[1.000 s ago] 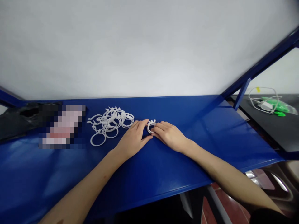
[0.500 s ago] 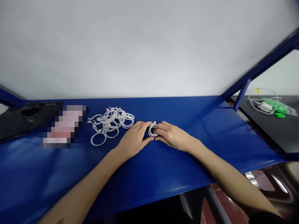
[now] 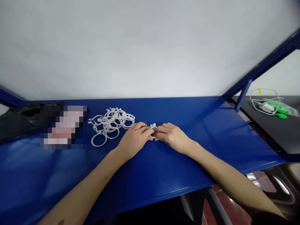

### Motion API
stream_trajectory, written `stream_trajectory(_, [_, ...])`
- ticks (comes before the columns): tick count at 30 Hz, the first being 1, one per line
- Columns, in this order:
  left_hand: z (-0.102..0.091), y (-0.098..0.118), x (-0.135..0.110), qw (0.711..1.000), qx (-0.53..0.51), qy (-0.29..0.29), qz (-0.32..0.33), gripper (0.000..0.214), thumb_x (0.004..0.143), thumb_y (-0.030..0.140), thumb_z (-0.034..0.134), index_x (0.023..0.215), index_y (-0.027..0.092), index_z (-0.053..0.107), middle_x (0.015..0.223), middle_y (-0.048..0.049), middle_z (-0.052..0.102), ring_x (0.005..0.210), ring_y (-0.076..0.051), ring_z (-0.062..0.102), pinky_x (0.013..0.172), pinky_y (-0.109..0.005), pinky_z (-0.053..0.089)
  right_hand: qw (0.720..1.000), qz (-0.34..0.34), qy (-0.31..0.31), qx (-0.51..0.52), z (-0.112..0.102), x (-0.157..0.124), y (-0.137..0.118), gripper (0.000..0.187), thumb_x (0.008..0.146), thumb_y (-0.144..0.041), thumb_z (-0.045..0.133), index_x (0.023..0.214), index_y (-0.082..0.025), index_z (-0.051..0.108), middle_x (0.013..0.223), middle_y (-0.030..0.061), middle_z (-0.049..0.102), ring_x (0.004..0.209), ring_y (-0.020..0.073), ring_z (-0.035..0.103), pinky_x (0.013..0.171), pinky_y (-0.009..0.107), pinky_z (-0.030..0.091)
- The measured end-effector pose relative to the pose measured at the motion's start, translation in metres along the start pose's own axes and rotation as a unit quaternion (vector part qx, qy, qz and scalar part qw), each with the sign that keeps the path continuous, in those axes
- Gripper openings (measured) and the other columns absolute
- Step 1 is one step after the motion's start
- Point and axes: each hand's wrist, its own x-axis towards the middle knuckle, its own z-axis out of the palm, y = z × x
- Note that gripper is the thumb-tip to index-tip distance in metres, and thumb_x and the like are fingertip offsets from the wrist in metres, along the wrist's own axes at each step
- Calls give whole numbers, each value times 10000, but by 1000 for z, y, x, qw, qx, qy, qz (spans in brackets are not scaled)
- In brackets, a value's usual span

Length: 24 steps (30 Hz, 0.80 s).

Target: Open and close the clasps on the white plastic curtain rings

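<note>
A small bunch of white plastic shower curtain rings (image 3: 153,126) is between my two hands, low over the blue table; only the knobbed ends and a bit of the hoops show. My left hand (image 3: 134,138) is closed on the left side of the bunch, thumb and fingers pinching it. From the other side my right hand (image 3: 173,137) grips it too, and its curled fingers hide most of the hoops. Just left of my left hand lies a loose pile of similar white rings (image 3: 112,123), tangled over each other.
The blue metal table (image 3: 152,175) has a pale wall (image 3: 150,50) behind it. On its left lie a black plastic bag (image 3: 16,120) and a blurred-out flat object (image 3: 64,126). A dark side surface (image 3: 276,131) at right bears a white cable (image 3: 255,107) and a green item (image 3: 280,107).
My left thumb and fingers have closed in on the bunch of rings, which were more visible before. My right hand has shifted slightly left. The pile is unchanged.
</note>
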Motion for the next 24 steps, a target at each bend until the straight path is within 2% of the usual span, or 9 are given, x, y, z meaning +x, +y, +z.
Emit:
stream_trajectory(3, [-2, -2, 1, 1000, 18, -10, 22, 109, 979, 215, 574, 930, 182, 665, 993, -57, 725, 1041, -243, 597, 890, -402, 517, 1000, 11, 8, -9, 0, 0, -2, 257, 1048, -292, 490, 949, -162, 689, 1022, 67, 698, 827, 181, 588, 739, 332, 405])
stream_trajectory(10, [-3, -2, 4, 998, 51, -24, 25, 165, 977, 189, 567, 851, 192, 675, 916, -55, 677, 978, -235, 568, 853, -389, 489, 1000, 5, -5, -11, -2, 2, -3, 243, 1044, -293, 499, 961, -145, 673, 994, 79, 678, 819, 185, 594, 720, 332, 422])
stream_trajectory(15, [-2, -1, 4, 994, 103, 5, 35, 201, 985, 221, 564, 808, 193, 653, 860, -47, 659, 924, -233, 561, 810, -382, 464, 999, -8, -7, -43, -2, 3, -2, 282, 1071, -227, 408, 924, -147, 634, 919, 62, 669, 748, 174, 581, 685, 322, 404])
stream_trajectory(18, [-5, 2, 4, 988, 145, 26, 42, 164, 986, 238, 565, 858, 191, 657, 916, -56, 666, 900, -236, 563, 790, -388, 452, 998, -16, 0, -67, -4, 3, -5, 316, 1081, -195, 335, 936, -144, 611, 895, 59, 662, 693, 166, 566, 663, 319, 401])
stream_trajectory(22, [-10, 5, 5, 984, 162, 70, 33, 205, 989, 241, 559, 810, 194, 645, 925, -62, 642, 831, -216, 553, 747, -370, 435, 996, -24, 23, -83, -7, 2, -9, 331, 1081, -176, 303, 923, -146, 592, 850, 55, 644, 640, 162, 533, 638, 322, 405])
stream_trajectory(24, [-13, 5, 5, 985, 152, 61, 53, 204, 995, 221, 543, 825, 188, 651, 971, -68, 649, 848, -211, 563, 760, -368, 439, 996, -31, 25, -77, -9, 1, -10, 334, 1079, -173, 308, 895, -153, 585, 831, 54, 634, 660, 166, 532, 641, 314, 421])
